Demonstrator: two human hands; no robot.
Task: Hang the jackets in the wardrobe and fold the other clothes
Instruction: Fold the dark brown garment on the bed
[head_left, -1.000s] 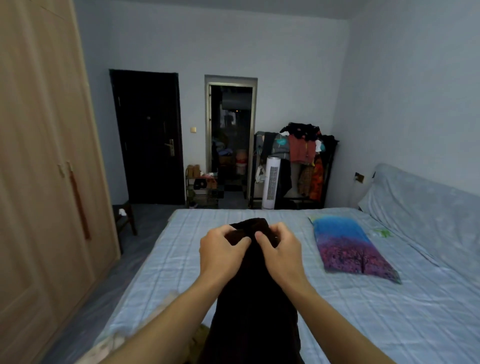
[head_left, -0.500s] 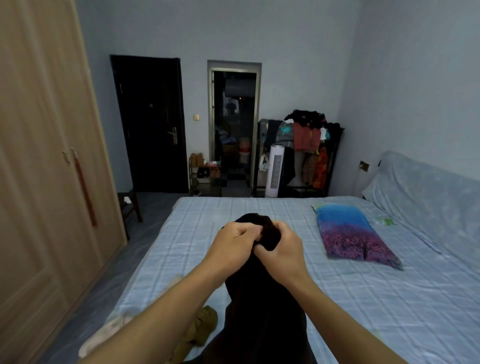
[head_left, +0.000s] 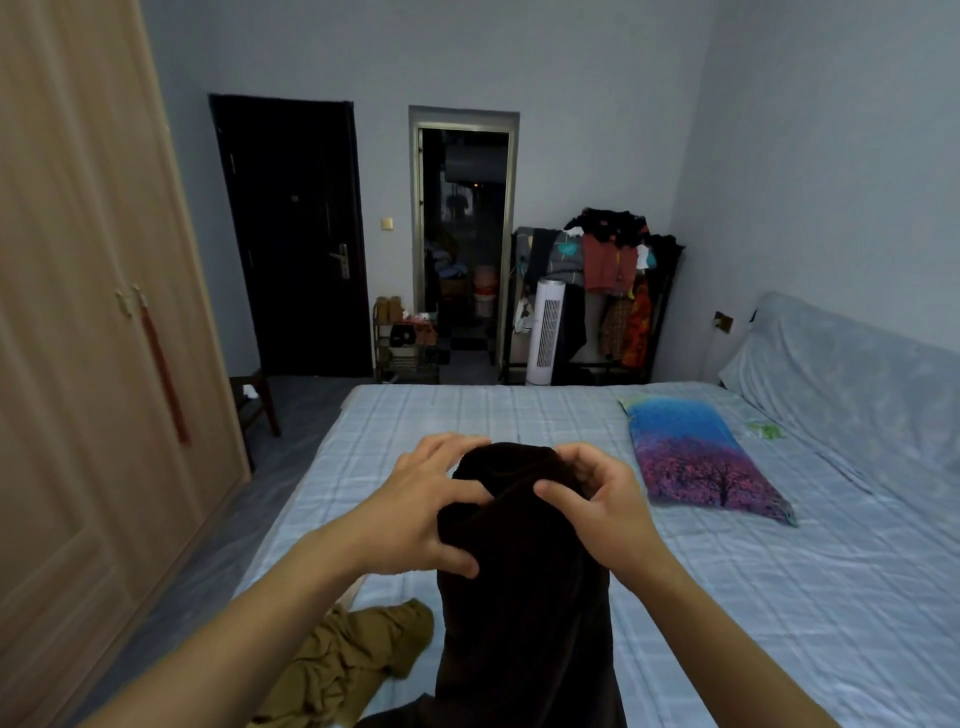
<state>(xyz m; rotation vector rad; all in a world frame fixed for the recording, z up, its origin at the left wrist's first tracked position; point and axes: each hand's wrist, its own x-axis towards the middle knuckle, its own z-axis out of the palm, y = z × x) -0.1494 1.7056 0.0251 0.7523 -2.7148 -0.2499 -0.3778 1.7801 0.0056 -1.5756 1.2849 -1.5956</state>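
Two bare hands hold up a dark brown garment (head_left: 519, 571) over the near part of the bed (head_left: 727, 597). The left hand (head_left: 415, 514) grips the cloth from its left side, fingers spread and curled over the upper fold, the thumb pressed into the fabric lower down. The right hand (head_left: 602, 499) pinches the top of the cloth from the right side, its thumb on the front and its curled fingers behind the bunched top edge. The garment hangs down between the two forearms in a long, narrow column and runs out of the bottom of the view, so what kind of clothing it is cannot be told.

A crumpled olive-brown garment (head_left: 353, 660) lies on the bed's near left corner, just beside the hanging dark cloth. The bed wears a pale blue checked sheet. A pillow (head_left: 696, 457) printed in blue and purple lies on the right half of the bed, well apart from the hands.

The wooden wardrobe (head_left: 88, 332) stands along the left wall with its doors closed and a red tassel (head_left: 163, 374) hanging from a handle. At the far wall are a dark door (head_left: 296, 234), an open doorway, a white tower fan (head_left: 548, 332) and a rack loaded with clothes (head_left: 608, 291).
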